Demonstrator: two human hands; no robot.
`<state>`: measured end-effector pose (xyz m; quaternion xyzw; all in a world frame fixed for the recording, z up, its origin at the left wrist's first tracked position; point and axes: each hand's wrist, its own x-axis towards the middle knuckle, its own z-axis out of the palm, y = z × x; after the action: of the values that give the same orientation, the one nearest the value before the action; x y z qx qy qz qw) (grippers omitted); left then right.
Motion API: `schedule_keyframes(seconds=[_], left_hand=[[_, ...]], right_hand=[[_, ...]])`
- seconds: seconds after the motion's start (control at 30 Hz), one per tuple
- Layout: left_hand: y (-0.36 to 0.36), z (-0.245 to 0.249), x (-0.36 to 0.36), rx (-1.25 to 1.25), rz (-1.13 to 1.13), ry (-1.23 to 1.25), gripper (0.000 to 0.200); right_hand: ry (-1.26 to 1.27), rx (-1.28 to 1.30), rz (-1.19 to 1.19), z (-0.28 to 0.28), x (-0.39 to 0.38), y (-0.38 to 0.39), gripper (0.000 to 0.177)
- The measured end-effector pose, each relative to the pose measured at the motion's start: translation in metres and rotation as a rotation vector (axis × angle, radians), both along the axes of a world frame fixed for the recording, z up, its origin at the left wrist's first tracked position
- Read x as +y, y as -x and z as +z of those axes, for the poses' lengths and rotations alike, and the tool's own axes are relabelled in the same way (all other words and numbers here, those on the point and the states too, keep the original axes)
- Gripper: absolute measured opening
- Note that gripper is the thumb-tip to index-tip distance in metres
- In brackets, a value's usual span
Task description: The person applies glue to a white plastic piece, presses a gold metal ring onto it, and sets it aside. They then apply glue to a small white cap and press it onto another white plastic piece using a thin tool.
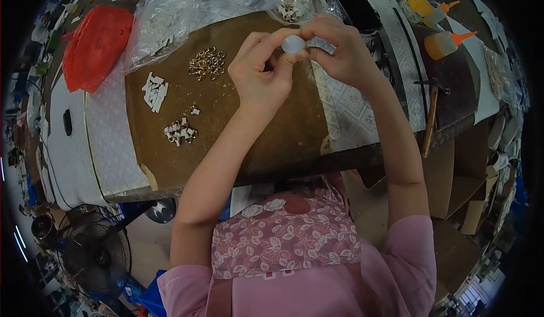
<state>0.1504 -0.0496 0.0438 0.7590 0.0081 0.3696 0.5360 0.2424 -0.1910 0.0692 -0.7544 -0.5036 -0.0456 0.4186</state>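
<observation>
- My left hand [263, 70] and right hand [340, 53] meet at the fingertips, both pinching a small white piece [293, 44].
- Just left of my left hand lie a heap of gold clasps [207, 63] and some white strips [154, 91].
- Well right of my right hand stand two bottles with orange nozzles [445, 44] and a hammer [430, 118].

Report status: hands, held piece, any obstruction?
Left hand and right hand both pinch small white round piece, fingers shut, over brown board. Pile of gold metal clasps lies apart, to the left. Nothing blocks the hands.
</observation>
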Motion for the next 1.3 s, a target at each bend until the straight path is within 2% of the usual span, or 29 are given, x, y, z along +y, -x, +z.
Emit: schedule_keyframes(seconds=[0.1, 0.2, 0.3, 0.4, 0.5, 0.53, 0.6, 0.67, 0.73, 0.8, 0.83, 0.87, 0.9, 1.0, 1.03, 1.07, 1.13, 1.17, 1.23, 1.3], left_hand=[[0.001, 0.000, 0.002, 0.013, 0.012, -0.020, 0.024], [0.001, 0.001, 0.002, -0.015, 0.015, -0.036, 0.026], [-0.001, -0.003, -0.001, -0.098, -0.031, 0.130, 0.026], [0.002, -0.007, 0.002, -0.107, -0.002, 0.074, 0.033], [0.008, -0.008, 0.000, -0.108, 0.082, 0.309, 0.041], [0.015, -0.005, 0.002, -0.030, 0.080, 0.413, 0.042], [0.024, -0.004, 0.006, -0.033, 0.071, 0.667, 0.037], [0.031, -0.007, 0.010, -0.004, 0.081, 0.996, 0.030], [0.042, -0.018, 0.019, 0.058, 0.016, 1.298, 0.028], [0.050, -0.024, 0.026, 0.151, -0.056, 1.548, 0.026], [0.055, -0.021, 0.029, 0.204, -0.103, 1.665, 0.025], [0.062, -0.016, 0.028, 0.282, -0.067, 1.678, 0.024], [0.066, -0.019, 0.029, 0.274, -0.123, 1.668, 0.024], [0.073, -0.002, 0.028, 0.310, -0.224, 1.652, 0.026], [0.077, -0.004, 0.031, 0.331, -0.250, 1.643, 0.027], [0.078, -0.015, 0.035, 0.334, -0.245, 1.657, 0.027], [0.083, -0.027, 0.054, 0.427, -0.507, 1.600, 0.025], [0.083, -0.019, 0.060, 0.566, -0.333, 1.428, 0.025], [0.077, -0.011, 0.086, 0.541, -0.102, 1.049, 0.027], [0.061, -0.027, 0.129, 0.346, 0.023, 0.974, 0.031]], right_hand=[[0.016, 0.034, 0.014, 0.000, 0.000, -0.001, 0.026], [-0.062, -0.112, 0.028, -0.003, 0.005, -0.003, 0.026], [-0.063, -0.169, 0.031, -0.004, 0.008, -0.003, 0.028], [0.050, -0.142, 0.030, 0.005, 0.008, 0.003, 0.033], [-0.152, -0.034, -0.089, 0.010, 0.009, 0.015, 0.028], [-0.242, 0.018, -0.119, 0.011, 0.007, 0.020, 0.026], [-0.479, 0.175, -0.141, 0.010, 0.000, 0.034, 0.018], [-0.551, 0.555, -0.149, 0.000, -0.002, 0.074, 0.012], [-0.374, 0.824, -0.178, -0.009, 0.011, 0.105, 0.011], [-0.437, 0.823, -0.124, -0.040, 0.034, 0.118, 0.022], [-0.463, 0.784, -0.173, -0.043, 0.047, 0.123, 0.028], [-0.489, 0.748, -0.221, -0.046, 0.057, 0.125, 0.034], [-0.455, 0.805, -0.198, -0.057, 0.064, 0.122, 0.045], [-0.534, 0.925, -0.082, -0.047, 0.085, 0.112, 0.049], [-0.521, 1.057, -0.020, -0.034, 0.086, 0.111, 0.046], [-0.506, 1.048, -0.028, -0.035, 0.091, 0.109, 0.043], [-0.473, 1.114, -0.063, -0.023, 0.099, 0.106, 0.035], [-0.512, 1.116, -0.038, -0.024, 0.103, 0.102, 0.035], [-0.557, 1.090, -0.066, -0.029, 0.117, 0.091, 0.035], [-0.509, 1.124, -0.073, -0.029, 0.132, 0.082, 0.037]])
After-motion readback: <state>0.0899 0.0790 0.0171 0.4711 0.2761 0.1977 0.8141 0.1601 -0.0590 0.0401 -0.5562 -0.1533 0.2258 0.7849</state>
